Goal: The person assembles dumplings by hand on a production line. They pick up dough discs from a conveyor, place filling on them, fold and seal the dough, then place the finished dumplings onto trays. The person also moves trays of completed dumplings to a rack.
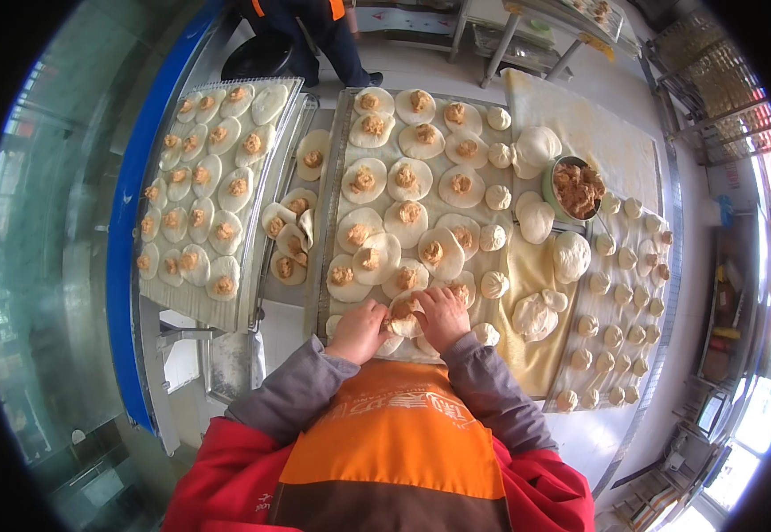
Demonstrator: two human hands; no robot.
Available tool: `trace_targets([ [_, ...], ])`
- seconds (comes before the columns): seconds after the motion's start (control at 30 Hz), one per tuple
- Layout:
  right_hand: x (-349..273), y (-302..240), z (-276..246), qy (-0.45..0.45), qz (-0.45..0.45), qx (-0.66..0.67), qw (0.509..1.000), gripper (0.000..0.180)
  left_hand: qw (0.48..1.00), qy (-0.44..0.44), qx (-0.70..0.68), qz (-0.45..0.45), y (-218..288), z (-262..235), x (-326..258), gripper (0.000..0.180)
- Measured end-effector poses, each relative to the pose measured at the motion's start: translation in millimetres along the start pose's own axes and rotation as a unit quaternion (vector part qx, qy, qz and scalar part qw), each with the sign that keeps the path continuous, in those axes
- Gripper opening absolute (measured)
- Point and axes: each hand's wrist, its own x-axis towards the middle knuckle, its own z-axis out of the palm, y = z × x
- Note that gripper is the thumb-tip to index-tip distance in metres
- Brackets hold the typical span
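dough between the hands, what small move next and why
Probably draw the rim of the dough up over its filling: the left hand and right hand both grip it, the filling shows uncovered, and nearby buns are gathered shut.

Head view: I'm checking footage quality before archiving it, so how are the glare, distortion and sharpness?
Head view: glare washes out the windows at far right; same view: the blue rail at left bows with the fisheye, and the corners go black; same view: left hand, right hand and dough rounds look fairly sharp.
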Motion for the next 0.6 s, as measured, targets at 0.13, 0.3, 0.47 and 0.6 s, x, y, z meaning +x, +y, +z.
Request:
trace_targets([
  [0.13,0.9,-11.1,5.6,0.070,0.064,-0.016,0.995,0.041,0.999,0.038,-0.030,0.013,-9.5,8.4,-7.6,0.036],
  [0.3,14.9,-9.6,-0.4,-0.034,0.150,-0.008,0.988,0.038,0.998,0.053,-0.021,0.022,-22.8,12.5,-2.7,0.043],
  [0.47,16.5,-8.9,3.6,-0.039,0.165,-0.053,0.984,0.039,0.996,0.059,0.062,0.039,-21.5,21.6,7.9,0.047],
  [0.6,13.9,-5.3,14.1,0.009,0.135,-0.039,0.990,0.038,0.995,0.090,0.050,-0.006,-13.0,32.2,22.2,0.046],
])
